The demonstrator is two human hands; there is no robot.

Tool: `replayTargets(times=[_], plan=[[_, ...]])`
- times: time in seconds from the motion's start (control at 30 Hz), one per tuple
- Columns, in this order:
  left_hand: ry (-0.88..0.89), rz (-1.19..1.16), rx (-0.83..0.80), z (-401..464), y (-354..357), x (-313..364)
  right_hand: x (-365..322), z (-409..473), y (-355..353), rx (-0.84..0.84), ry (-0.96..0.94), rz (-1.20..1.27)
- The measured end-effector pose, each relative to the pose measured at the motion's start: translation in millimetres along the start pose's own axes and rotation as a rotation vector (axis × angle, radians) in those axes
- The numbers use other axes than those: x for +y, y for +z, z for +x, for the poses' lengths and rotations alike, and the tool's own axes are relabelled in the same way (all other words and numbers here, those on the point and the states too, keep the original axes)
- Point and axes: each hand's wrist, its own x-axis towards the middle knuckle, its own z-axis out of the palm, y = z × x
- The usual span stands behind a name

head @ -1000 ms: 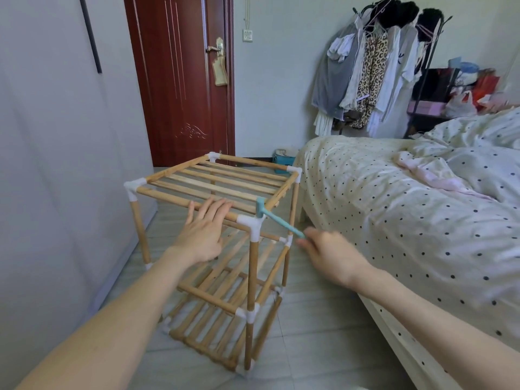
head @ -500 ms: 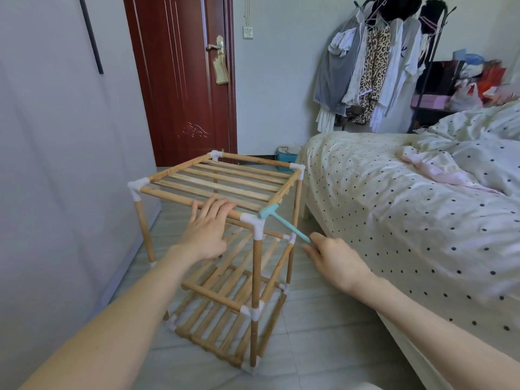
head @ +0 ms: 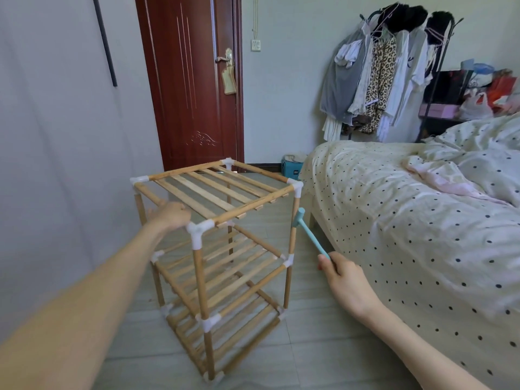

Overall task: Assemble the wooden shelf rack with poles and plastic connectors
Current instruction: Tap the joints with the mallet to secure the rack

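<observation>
Only 1 view here, the head camera, so it's all from that. The wooden shelf rack (head: 216, 249) stands upright on the tiled floor between the wall and the bed (head: 408, 220), all 3 slatted tiers in and white plastic connectors (head: 199, 230) at the corners, so I'd say it's basically built and this is the tapping-tight stage. Left hand (head: 171, 215) grasps the near top rail just beside the front corner connector, fingers curled round it. Right hand (head: 342, 277) is clenched round the handle end of a small teal plastic hammer (head: 308, 235), whose head sits right by the right-hand upright pole (head: 294, 223), just under the top corner; can't tell if it's actually touching. To do this bit well I'd keep that left grip firm so the frame doesn't skate on the tiles, and aim short taps at the connectors rather than the poles, going round every corner until nothing wobbles. Containers: not much, there's a small teal box (head: 291, 170) on the floor by the foot of the bed, and what's in it I can't make out.
</observation>
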Motion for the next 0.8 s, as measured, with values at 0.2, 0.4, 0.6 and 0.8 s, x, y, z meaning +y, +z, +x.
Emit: replayTargets(times=[0.2, 0.4, 0.6, 0.8], plan=[[0.350, 0.273, 0.160, -34.9, 39.4, 57.3, 26.0, 4.4, 22.2, 0.033, 0.101, 0.041], [0.477, 0.561, 0.475, -37.4, 63.2, 56.0, 76.3, 23.6, 42.7, -0.078, 0.281, 0.033], [0.527, 0.475, 0.532, -21.4, 33.3, 5.0, 111.2, 41.9, 72.3, -0.045, 0.426, 0.109], [0.419, 0.430, 0.654, -21.7, 61.0, -3.3, 142.3, 64.7, 98.1, 0.202, 0.663, 0.328]])
